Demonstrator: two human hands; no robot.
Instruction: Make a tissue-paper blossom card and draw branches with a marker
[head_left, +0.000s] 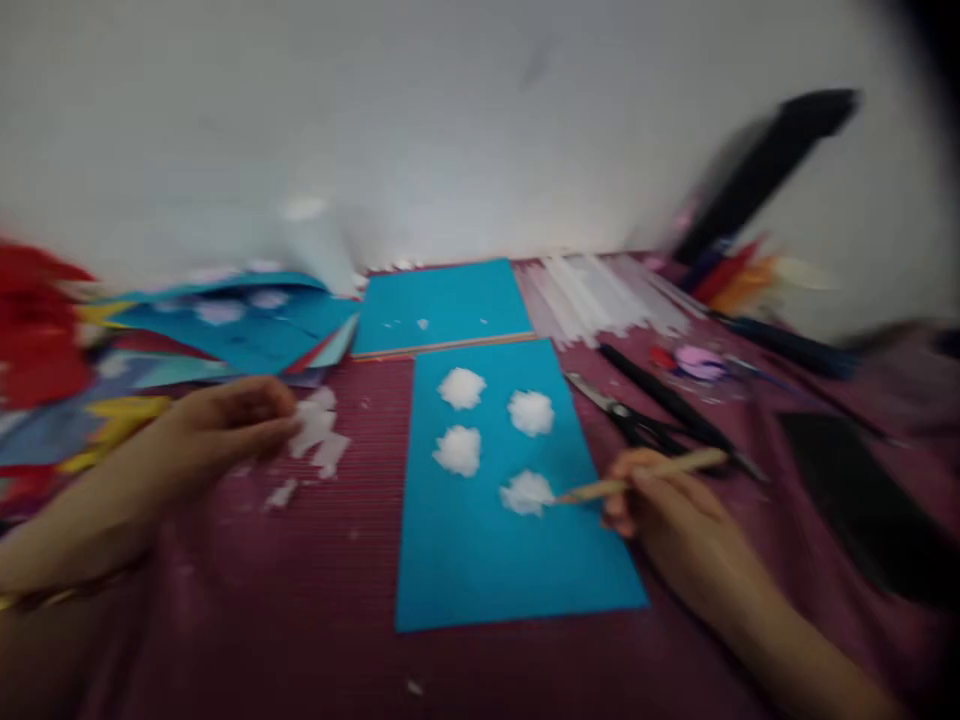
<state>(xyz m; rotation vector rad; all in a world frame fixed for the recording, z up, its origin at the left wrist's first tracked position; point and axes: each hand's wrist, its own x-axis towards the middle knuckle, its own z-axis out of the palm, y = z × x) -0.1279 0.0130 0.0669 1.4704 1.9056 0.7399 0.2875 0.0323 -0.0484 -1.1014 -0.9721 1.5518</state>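
A blue sheet lies on the maroon cloth, bearing several round white paper puffs. The lowest puff on the right has a wooden pencil pointing at its right edge, the tip at or very close to it. My right hand is closed round that pencil, over the sheet's right edge. Left of the sheet, my left hand is pinched, its fingertips against a small heap of white paper scraps; blur hides what, if anything, is between them.
Behind lies a second blue sheet. Coloured papers crowd the left. On the right are scissors, white sticks, a black slab-like object and a dark upright item. A pale wall stands behind.
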